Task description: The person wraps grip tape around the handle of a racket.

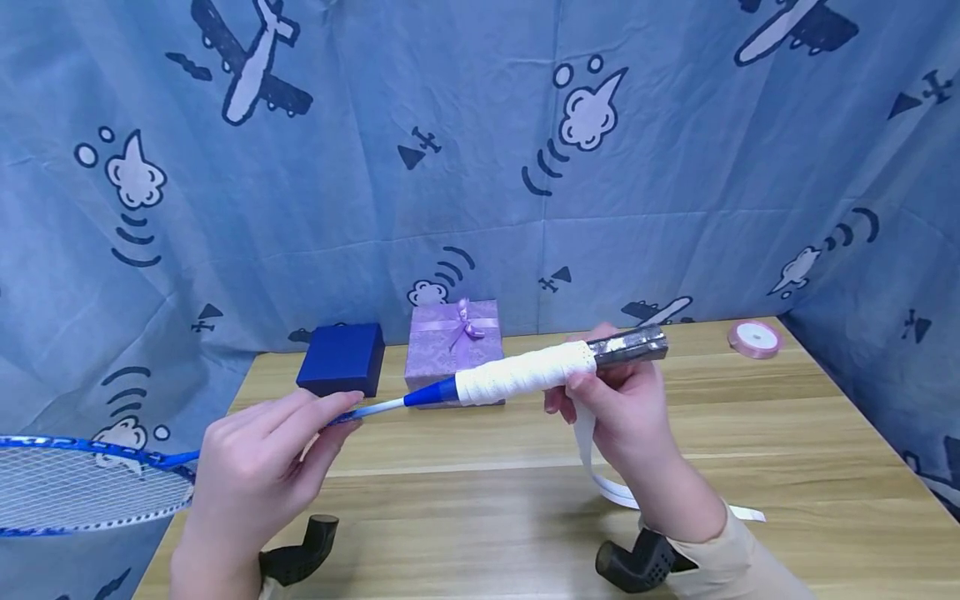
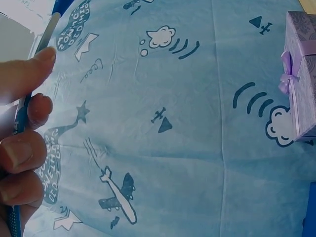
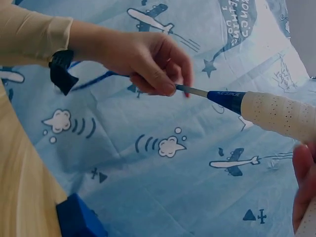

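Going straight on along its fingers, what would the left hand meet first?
Beyond the racket shaft it pinches, the left hand would probably meet the blue cone, though depth against the purple box is unclear.

white capitals that appear to read "kesika" mark the badminton racket's blue cone (image 3: 227, 101), just left of the white grip (image 1: 525, 373). on the far blue curtain (image 1: 480, 83), a dark printed banner (image 3: 236, 22) bears pale lettering, partly legible as "rongs" and "i do." lettering along the racket's shaft (image 2: 20, 121) is part-hidden and unreadable.
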`<action>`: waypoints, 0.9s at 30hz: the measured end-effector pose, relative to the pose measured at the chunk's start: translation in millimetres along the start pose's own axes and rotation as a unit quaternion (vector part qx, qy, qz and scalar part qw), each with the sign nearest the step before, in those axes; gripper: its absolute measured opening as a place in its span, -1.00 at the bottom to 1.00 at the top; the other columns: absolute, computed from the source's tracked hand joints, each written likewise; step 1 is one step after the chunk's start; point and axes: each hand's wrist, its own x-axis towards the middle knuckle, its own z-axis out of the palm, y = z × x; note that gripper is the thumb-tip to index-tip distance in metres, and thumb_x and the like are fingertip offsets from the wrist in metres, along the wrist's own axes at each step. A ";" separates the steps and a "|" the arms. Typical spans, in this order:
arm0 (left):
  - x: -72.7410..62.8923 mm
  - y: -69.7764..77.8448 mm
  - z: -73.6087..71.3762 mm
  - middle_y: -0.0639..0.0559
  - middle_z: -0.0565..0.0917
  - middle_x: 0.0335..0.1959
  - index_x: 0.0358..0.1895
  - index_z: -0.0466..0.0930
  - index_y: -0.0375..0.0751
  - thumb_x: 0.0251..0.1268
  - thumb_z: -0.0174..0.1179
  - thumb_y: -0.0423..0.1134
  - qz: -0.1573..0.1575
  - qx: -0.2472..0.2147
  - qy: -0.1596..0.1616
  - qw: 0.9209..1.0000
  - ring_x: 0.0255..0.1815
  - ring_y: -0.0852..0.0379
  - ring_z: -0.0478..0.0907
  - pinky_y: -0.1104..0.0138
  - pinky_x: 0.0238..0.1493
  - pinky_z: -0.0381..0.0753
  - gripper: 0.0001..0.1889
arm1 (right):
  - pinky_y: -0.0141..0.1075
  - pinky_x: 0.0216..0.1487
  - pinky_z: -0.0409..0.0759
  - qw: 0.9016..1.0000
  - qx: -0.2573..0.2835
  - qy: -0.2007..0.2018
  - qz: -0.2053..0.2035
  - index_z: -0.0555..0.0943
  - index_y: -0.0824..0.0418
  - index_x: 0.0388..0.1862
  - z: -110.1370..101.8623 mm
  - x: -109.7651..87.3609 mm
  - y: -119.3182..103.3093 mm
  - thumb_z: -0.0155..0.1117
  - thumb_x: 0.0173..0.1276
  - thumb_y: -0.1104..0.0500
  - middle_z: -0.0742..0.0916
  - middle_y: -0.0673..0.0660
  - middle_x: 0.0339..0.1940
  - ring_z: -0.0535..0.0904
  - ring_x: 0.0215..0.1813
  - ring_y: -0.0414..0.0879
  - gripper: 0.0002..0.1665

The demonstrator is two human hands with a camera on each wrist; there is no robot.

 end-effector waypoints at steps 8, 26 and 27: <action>5.3 1.2 0.6 0.05 0.67 -0.51 -0.25 0.85 -0.17 0.60 0.15 -0.08 0.023 0.015 0.049 0.998 -0.72 0.23 0.25 0.49 -0.67 0.25 -0.66 | -0.27 -0.62 0.20 0.997 -0.035 0.059 0.044 0.62 0.21 -0.04 3.8 -1.7 -2.5 0.27 0.31 0.53 0.74 0.03 -0.39 0.42 -0.56 -0.15 -0.67; 0.8 -0.4 -1.3 0.22 0.61 -0.51 -0.18 0.78 -0.13 0.63 0.08 0.01 -0.013 -0.009 -0.026 1.000 -0.64 0.35 0.30 0.54 -0.60 0.28 -0.64 | -0.31 -0.66 0.37 0.999 -0.024 -0.020 0.032 0.68 0.19 0.00 -4.0 1.4 -1.2 0.25 0.39 0.48 0.75 0.05 -0.36 0.50 -0.55 -0.08 -0.69; 0.7 -0.2 -1.4 0.22 0.61 -0.51 -0.17 0.79 -0.13 0.63 0.07 0.03 -0.018 -0.007 -0.028 0.999 -0.64 0.36 0.30 0.55 -0.60 0.28 -0.62 | -0.31 -0.66 0.38 0.999 -0.026 -0.012 0.033 0.66 0.17 -0.06 -3.1 1.6 -0.8 0.27 0.39 0.46 0.75 0.05 -0.39 0.51 -0.56 -0.08 -0.74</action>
